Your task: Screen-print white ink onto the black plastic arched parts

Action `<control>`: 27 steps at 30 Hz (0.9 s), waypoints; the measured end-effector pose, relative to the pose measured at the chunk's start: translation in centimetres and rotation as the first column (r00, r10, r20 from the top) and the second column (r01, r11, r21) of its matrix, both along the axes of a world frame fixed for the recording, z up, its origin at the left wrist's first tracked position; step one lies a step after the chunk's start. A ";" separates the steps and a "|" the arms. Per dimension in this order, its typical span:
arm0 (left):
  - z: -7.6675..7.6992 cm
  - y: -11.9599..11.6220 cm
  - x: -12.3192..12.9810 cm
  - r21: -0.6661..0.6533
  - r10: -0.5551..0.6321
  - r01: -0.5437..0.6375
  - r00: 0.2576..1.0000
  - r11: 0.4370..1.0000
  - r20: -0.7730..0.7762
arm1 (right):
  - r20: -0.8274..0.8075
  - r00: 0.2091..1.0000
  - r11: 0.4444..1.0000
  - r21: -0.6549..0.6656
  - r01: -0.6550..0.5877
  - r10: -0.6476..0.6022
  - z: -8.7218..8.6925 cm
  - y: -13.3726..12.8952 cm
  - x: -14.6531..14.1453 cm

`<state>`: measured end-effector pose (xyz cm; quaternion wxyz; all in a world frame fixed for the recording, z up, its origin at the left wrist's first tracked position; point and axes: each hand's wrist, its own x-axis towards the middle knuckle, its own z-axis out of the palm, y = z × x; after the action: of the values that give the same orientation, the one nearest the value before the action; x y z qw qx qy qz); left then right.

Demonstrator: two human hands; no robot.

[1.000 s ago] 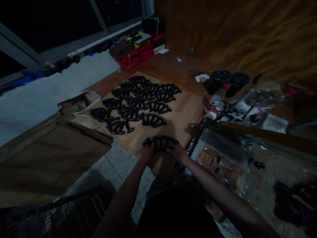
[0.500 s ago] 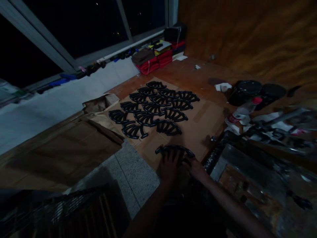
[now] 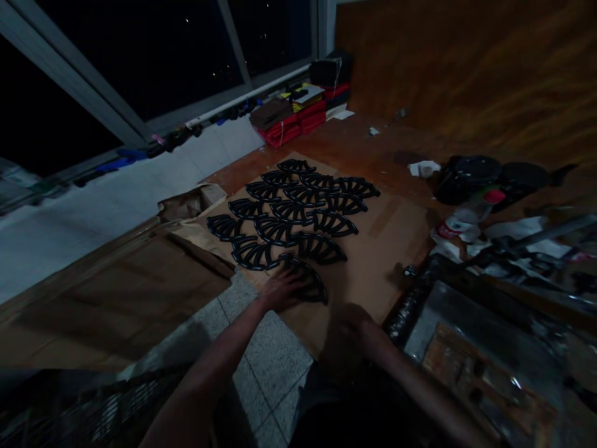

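Observation:
Under my left hand (image 3: 282, 290) lies a black curved fan-shaped piece (image 3: 313, 287), ribbed like a slotted arch, its upper end touching the lower row of the laid-out pieces. My right hand (image 3: 347, 333) is blurred and hovers apart from it, low over the bare cardboard sheet (image 3: 387, 249), with nothing visible in it. Several matching black pieces (image 3: 293, 211) lie in overlapping rows on that sheet, just above and beyond my left hand.
Brown cardboard (image 3: 116, 298) covers the floor at left, and grey tiles (image 3: 275, 367) lie below. Right of the sheet are black pots (image 3: 466, 179), a plastic bottle (image 3: 466, 214) and a dirty metal tray (image 3: 471, 354). Red folded stacks (image 3: 280, 130) stand beneath the window.
The black piece has slid up and left toward the rows and turned. My right hand has come off it and dropped back. The view has shifted slightly.

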<state>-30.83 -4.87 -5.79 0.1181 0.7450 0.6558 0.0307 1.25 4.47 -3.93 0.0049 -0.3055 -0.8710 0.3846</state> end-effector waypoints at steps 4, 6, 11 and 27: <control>-0.9 -0.9 -1.8 0.028 0.104 -0.104 0.994 0.994 -0.023 | 0.033 0.999 1.000 -0.017 0.014 -0.014 1.1 0.1 0.4; -1.3 -1.0 -1.5 0.057 0.146 -0.144 0.989 0.988 -0.024 | 0.028 0.999 0.999 -0.030 0.028 -0.027 1.7 0.2 0.6; -1.3 -0.4 -0.1 0.099 0.239 -0.235 0.971 0.967 -0.022 | -0.027 0.999 0.999 -0.041 0.026 -0.027 2.4 0.1 1.6; -4.2 -3.6 8.6 0.284 0.490 -0.526 0.850 0.801 0.193 | 0.105 0.992 0.997 -0.028 0.078 -0.075 -0.9 0.9 3.8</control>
<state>-22.24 -8.52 -9.94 0.0167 0.5478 0.8095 0.2104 5.03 5.34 -4.87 -0.0306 -0.3585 -0.8515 0.3815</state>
